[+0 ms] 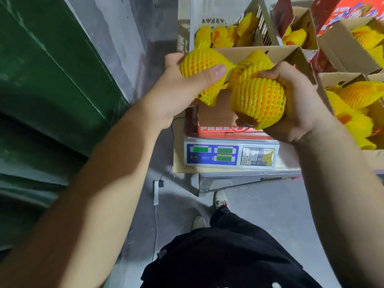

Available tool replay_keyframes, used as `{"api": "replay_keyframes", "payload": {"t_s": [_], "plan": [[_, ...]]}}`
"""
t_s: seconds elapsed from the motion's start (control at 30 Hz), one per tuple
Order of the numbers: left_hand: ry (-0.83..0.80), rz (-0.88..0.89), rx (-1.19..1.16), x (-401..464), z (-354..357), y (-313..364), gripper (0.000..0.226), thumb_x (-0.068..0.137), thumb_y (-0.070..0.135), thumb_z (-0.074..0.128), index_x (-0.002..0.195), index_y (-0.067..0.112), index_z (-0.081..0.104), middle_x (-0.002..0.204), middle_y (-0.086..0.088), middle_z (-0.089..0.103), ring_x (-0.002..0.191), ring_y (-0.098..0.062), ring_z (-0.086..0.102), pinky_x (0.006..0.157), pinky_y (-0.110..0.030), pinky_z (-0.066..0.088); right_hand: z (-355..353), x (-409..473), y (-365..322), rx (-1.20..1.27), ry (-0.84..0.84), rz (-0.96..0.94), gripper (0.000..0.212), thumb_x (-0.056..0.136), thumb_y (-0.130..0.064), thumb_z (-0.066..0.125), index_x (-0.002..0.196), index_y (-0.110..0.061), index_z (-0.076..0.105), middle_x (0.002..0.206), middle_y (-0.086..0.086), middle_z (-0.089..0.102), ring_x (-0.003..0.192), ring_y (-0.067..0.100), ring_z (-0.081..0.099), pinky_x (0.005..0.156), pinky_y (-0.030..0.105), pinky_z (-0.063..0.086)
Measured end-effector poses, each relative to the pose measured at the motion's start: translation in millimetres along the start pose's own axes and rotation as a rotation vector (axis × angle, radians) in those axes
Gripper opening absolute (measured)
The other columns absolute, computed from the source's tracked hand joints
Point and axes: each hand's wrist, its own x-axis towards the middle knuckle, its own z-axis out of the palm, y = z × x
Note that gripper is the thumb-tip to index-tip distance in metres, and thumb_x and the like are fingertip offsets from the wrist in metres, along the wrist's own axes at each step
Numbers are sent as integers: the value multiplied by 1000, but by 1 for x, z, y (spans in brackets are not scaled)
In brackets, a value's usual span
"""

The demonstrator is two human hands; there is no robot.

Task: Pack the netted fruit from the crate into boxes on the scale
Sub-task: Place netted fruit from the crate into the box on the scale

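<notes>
My left hand (pixel 176 90) grips one fruit in yellow foam netting (pixel 200 63). My right hand (pixel 299 104) grips another netted fruit (pixel 257 98). Both fruits hang above an open cardboard box (pixel 220 115) with a red "FRESH" front, which stands on the grey scale (pixel 230 154). Behind the box, a pale slatted crate (pixel 264 23) holds several more netted fruits (pixel 226 36). The inside of the box on the scale is mostly hidden by my hands.
To the right stand open cardboard boxes (pixel 340 46) filled with netted fruit (pixel 353 104). A green curved surface (pixel 41 80) fills the left. A cable and plug (pixel 160 183) lie on the grey floor below the scale. My legs and shoes are underneath.
</notes>
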Motion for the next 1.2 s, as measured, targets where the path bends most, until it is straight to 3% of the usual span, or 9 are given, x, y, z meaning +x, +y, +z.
{"api": "replay_keyframes", "payload": {"t_s": [0.13,0.3,0.5,0.67,0.77,0.87,0.93,1.03,1.2], "plan": [[-89,18,-72,-12,0,-6,90,77,27,89,148,25,34,139,-5,58,124,-23,66,98,-52,60,-1,-5,3,-73,-22,-6,49,93,-31,50,139,-16,56,113,11,68,84,29,71,66,44,57],[-76,-18,-296,-14,-1,-4,63,91,19,80,143,18,44,136,-7,66,118,-24,71,96,-46,61,-6,-14,3,-36,-86,-21,40,94,-30,45,127,-20,65,112,11,68,86,28,70,69,43,56],[-49,-31,-472,-12,0,-4,58,94,-3,68,144,11,43,128,-14,63,105,-26,68,78,-30,58,-15,-22,4,-37,-71,-34,57,91,-31,49,145,-15,54,114,12,65,85,29,70,67,44,56],[0,37,-187,3,10,11,56,93,12,78,140,12,49,115,-6,70,80,-13,73,71,-26,59,-27,-33,3,-20,-5,-75,46,86,-31,55,131,-24,62,108,7,70,83,29,72,65,46,57],[34,208,307,24,17,26,79,85,30,87,150,27,41,138,4,58,113,-6,64,90,-25,56,-31,-40,0,2,43,-76,53,84,-31,57,136,-24,60,110,9,70,85,30,72,66,47,57],[-23,174,641,37,19,33,104,88,39,84,166,32,16,162,3,40,146,-22,39,111,-30,36,-32,-45,-5,21,70,-75,60,83,-32,56,142,-18,54,109,10,69,84,30,72,67,45,58],[-22,180,606,37,17,30,91,93,38,78,165,30,23,158,2,45,137,-17,49,106,-23,44,-31,-48,-9,32,76,-82,55,84,-33,55,136,-16,58,105,10,71,82,30,72,66,44,58],[-75,180,440,18,12,23,56,100,30,70,152,23,48,120,14,67,93,7,68,65,-1,46,-27,-50,-12,67,89,-108,45,88,-32,51,128,-15,61,103,11,70,79,30,72,64,44,58],[-313,217,373,-20,10,19,41,101,31,69,140,27,59,118,11,73,97,0,72,80,-15,55,4,-30,-10,103,127,-156,39,95,-33,46,127,-15,57,115,14,63,92,32,66,77,46,54]]}}
